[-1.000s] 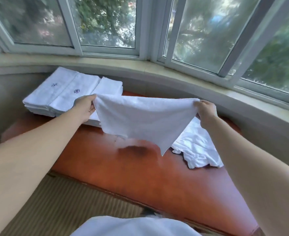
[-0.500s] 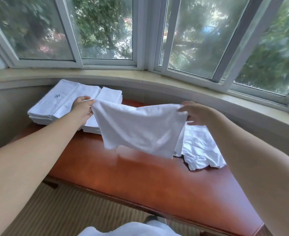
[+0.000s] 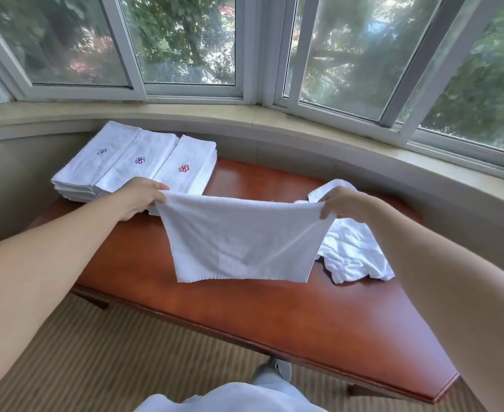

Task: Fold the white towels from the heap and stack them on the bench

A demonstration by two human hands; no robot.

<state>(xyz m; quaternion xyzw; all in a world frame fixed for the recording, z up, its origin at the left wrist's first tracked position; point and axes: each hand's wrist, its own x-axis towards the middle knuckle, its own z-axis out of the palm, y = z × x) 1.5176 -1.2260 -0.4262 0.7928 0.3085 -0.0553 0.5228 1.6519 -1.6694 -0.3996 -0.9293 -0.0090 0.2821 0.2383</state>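
At the far left of the bench sit the folded stacks: flat terry rectangles in three rows side by side, each top towel showing a small stitched pinwheel, bluish, purple and red. They lie squared up against the curved wall, probably to leave the middle of the glossy reddish-brown top free for folding.

Just near of them, the left hand pinches the top left corner of the held towel between thumb and fingers. The towel hangs over the middle of the bench as a soft, nubbly sheet, its upper edge pulled nearly straight, its hemmed lower edge hanging level close above the wood. It seems already doubled; holding it taut by both top corners likely lets the edges line up before the next fold.

The right hand grips the opposite corner, fingers curled over the cloth. Behind and right of it lies the heap, a small crumpled mound of white towelling, within easy reach on the bench.
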